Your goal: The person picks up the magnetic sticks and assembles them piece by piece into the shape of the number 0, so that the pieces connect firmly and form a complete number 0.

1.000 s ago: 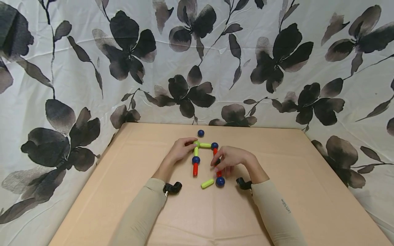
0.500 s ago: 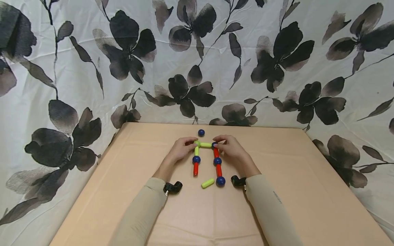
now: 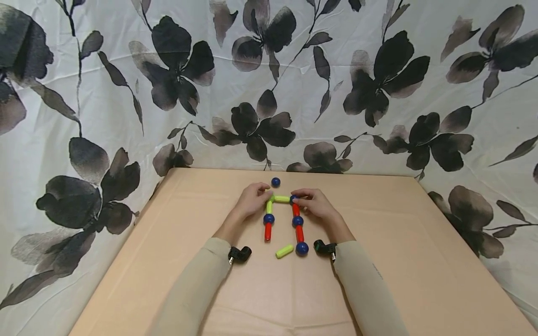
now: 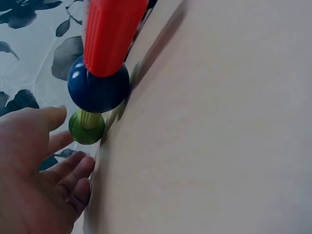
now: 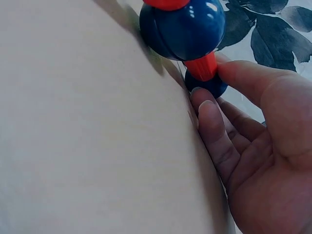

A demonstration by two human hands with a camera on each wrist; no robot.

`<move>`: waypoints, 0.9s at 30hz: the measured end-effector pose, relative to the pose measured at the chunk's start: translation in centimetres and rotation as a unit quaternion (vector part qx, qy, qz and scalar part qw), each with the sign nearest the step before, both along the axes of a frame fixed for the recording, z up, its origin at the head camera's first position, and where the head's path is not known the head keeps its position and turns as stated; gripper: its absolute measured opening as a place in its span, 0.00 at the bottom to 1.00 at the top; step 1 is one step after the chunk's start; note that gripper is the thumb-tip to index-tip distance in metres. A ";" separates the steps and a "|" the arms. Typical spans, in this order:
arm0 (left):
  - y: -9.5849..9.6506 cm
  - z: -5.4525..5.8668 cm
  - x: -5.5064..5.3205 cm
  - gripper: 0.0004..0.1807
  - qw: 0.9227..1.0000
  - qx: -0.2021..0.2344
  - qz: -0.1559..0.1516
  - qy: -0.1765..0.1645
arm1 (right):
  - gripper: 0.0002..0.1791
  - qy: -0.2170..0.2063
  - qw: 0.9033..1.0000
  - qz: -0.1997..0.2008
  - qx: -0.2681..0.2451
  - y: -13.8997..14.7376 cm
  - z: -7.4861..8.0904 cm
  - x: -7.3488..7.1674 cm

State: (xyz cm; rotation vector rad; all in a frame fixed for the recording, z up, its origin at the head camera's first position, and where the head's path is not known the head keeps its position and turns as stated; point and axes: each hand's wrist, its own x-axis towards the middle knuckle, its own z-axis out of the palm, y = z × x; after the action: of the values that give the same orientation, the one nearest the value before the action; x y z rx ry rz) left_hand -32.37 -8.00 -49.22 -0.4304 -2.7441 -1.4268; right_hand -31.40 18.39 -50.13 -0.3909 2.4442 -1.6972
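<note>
Green and red rods joined by balls form an angular frame on the table. At its upper left corner is a green ball [image 4: 87, 130], with my left hand [image 3: 253, 199] beside it. In the left wrist view the thumb stands off from this ball and the fingers are loosely bent near it. My right hand [image 3: 320, 205] pinches the blue corner ball [image 5: 207, 84] between thumb and fingers. A green rod [image 3: 281, 199] spans the two corners. Below the green ball come a short green rod [image 3: 269, 207], a blue ball [image 3: 269, 218] and a red rod [image 3: 267, 232].
A loose blue ball [image 3: 275, 182] lies beyond the frame, near the far edge of the table [image 3: 378, 224]. One loose green rod [image 3: 284, 251] lies nearer, beside the blue end ball [image 3: 301, 248] of the right side. A floral cloth [image 3: 319, 93] hangs behind.
My right hand has moved up from the middle of the right side to the blue corner ball and grips it. My left hand has loosened from the green ball, its thumb now apart.
</note>
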 end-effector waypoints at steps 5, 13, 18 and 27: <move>1.0 0.5 -1.0 0.31 0.998 -0.053 0.037 0.007 | 0.20 -0.005 1.000 -0.007 0.001 0.0 -0.1 0.0; 3.1 1.7 -2.2 0.40 0.988 -0.139 0.061 0.043 | 0.21 0.006 1.000 -0.002 0.007 0.1 -0.2 0.0; 4.4 2.6 -2.2 0.37 0.974 -0.219 0.020 0.061 | 0.20 0.010 1.000 -0.003 0.008 0.1 -0.1 0.0; 5.0 2.7 -1.6 0.27 0.957 -0.286 0.016 0.040 | 0.19 0.015 1.000 -0.004 0.008 0.0 -0.1 0.1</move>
State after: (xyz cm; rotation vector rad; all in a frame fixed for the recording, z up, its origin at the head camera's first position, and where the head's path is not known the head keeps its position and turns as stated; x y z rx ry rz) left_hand -33.94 -2.97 -46.49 -0.4334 -3.0364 -0.5630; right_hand -31.28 18.36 -50.23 -0.4083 2.4812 -1.6855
